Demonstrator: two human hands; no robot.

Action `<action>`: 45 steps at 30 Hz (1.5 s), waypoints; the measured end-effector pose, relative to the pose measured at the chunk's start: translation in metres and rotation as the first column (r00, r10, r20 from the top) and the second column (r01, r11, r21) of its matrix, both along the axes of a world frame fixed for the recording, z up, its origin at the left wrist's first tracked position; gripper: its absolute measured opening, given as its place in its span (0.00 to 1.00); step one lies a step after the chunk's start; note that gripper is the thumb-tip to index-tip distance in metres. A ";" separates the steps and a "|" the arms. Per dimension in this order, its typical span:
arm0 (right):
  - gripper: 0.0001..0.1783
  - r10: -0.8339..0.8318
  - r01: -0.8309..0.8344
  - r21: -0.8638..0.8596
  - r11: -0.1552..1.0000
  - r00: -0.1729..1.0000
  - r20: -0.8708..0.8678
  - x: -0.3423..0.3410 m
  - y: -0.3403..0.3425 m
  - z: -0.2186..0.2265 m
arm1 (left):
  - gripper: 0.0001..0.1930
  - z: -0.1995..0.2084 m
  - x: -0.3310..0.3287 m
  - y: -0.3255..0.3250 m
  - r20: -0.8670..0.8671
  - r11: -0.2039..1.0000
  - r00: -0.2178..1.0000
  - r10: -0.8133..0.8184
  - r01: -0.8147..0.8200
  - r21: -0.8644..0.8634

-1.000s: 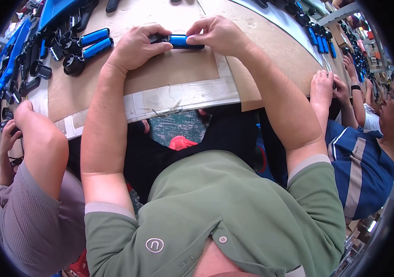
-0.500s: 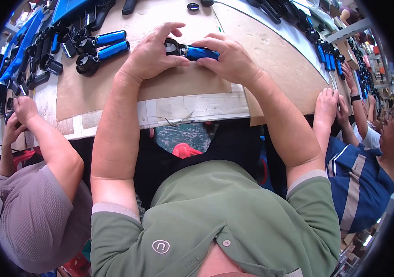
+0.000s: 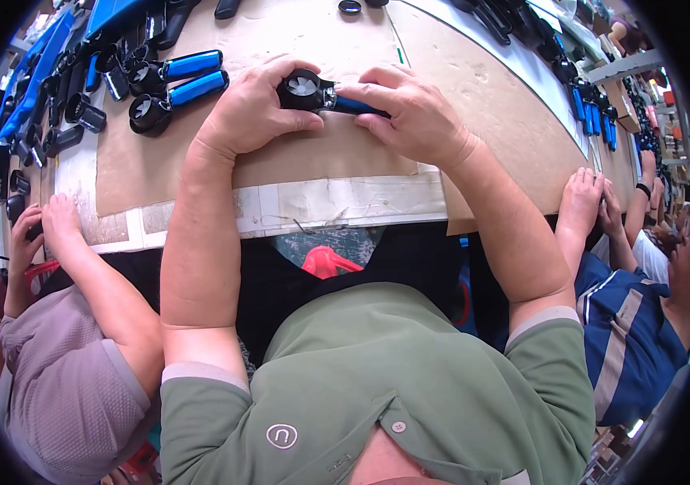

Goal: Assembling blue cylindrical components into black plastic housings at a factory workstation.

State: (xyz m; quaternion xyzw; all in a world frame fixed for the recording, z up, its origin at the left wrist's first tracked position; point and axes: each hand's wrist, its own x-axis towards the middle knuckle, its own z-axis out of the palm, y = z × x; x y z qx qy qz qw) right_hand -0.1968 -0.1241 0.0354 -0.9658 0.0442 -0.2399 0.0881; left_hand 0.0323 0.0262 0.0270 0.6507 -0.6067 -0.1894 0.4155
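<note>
Between my hands, over the brown cardboard sheet, is a handheld fan unit (image 3: 302,89) with a round black head, pale blades inside it and a blue handle. My left hand (image 3: 252,109) curves round the black head, its fingers along the far side and its thumb along the near side. My right hand (image 3: 414,113) grips the blue handle, with the fingertips near the joint where small metal parts show. To the left of my left hand lie two similar units with blue handles, the nearer one (image 3: 198,87) just in front of the other.
Several black housings (image 3: 86,113) crowd the left of the table beside a blue tray (image 3: 123,18). A small black ring (image 3: 350,7) lies at the far edge. More blue-handled units (image 3: 593,117) stand at the right. Co-workers' hands (image 3: 60,222) (image 3: 584,194) rest close on both sides.
The fan unit has tilted so its bladed head faces up more and its blue handle shows less. My left fingers have come down round the head.
</note>
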 end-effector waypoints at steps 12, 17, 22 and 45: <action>0.31 0.014 -0.014 -0.012 1.000 1.000 0.004 0.001 0.006 0.019 | 0.24 0.010 0.010 0.005 -0.290 0.994 0.951 -0.106 0.110 -0.004; 0.23 -0.171 0.079 0.429 0.900 0.969 0.180 -0.005 -0.058 0.022 | 0.26 0.005 0.011 0.001 -0.417 0.991 0.899 -0.131 0.132 -0.026; 0.21 -0.830 0.817 0.168 0.552 0.558 0.013 -0.003 -0.178 0.019 | 0.27 0.004 0.013 0.000 -0.411 0.991 0.902 -0.135 0.125 -0.051; 0.16 -0.544 0.529 0.774 0.349 0.786 -0.292 -0.053 -0.090 0.029 | 0.39 -0.002 0.013 0.004 -0.225 0.997 0.972 -0.073 0.079 0.019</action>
